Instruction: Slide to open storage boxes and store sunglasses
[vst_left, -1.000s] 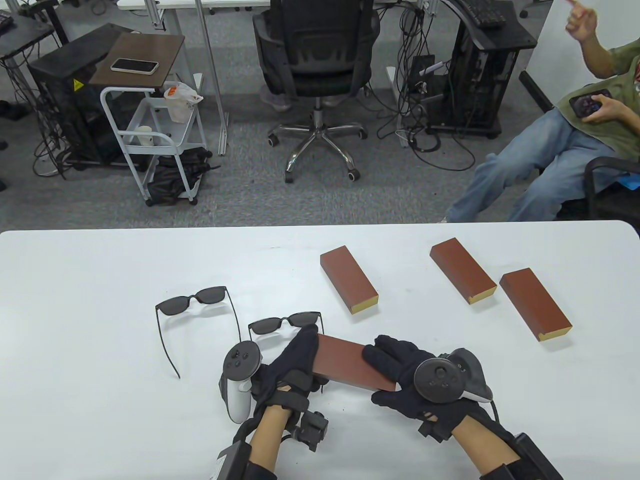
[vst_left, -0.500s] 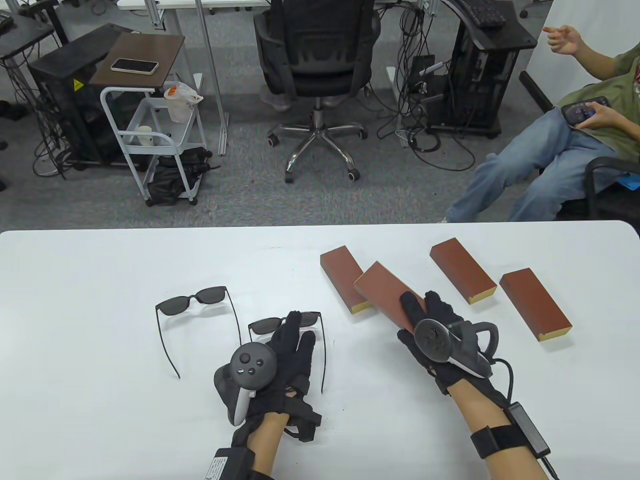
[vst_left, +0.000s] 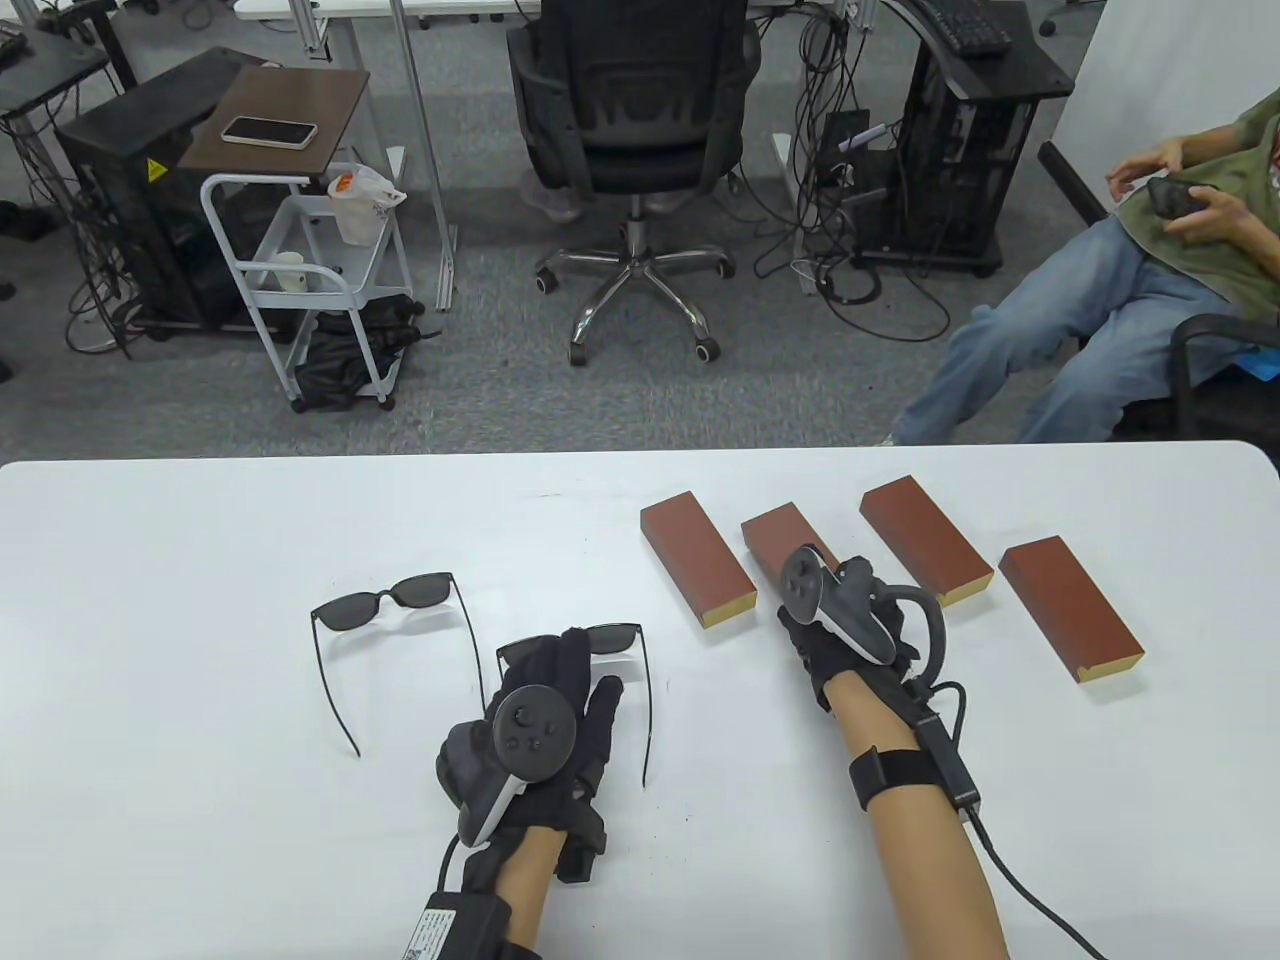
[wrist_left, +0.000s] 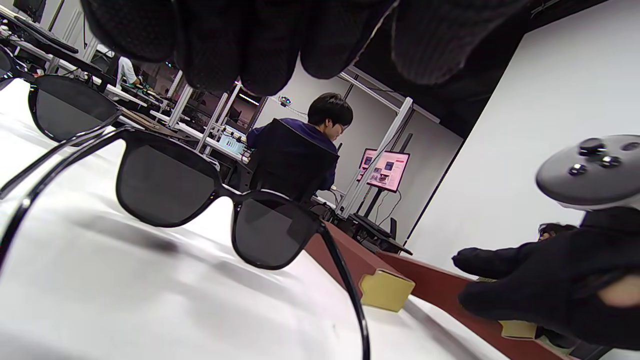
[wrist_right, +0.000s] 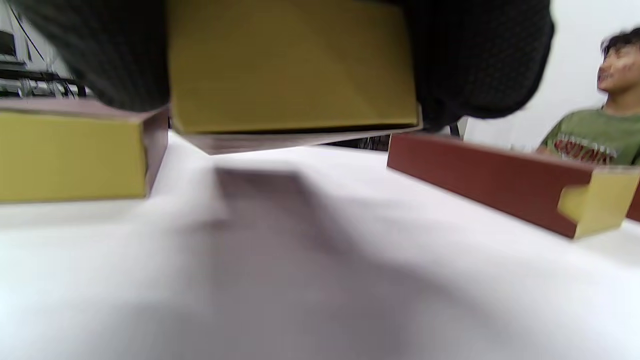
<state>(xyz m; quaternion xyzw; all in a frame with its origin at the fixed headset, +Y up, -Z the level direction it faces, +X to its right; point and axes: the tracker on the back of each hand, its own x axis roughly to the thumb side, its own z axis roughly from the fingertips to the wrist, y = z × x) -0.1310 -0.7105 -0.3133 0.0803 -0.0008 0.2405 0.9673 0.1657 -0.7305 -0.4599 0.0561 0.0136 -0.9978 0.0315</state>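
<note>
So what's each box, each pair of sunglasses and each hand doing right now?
Left box: closed, on the table.
Held box: gripped by the right hand, tilted off the table.
Third box: closed.
Right box: closed.
Far sunglasses: unfolded, untouched.
Near sunglasses: unfolded, under the left hand.

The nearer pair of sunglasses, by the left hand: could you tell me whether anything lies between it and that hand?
Nothing visible does. The left hand hovers right over the nearer sunglasses, fingers hanging just above the frame in the left wrist view. The other sunglasses lie off to the side.
</note>
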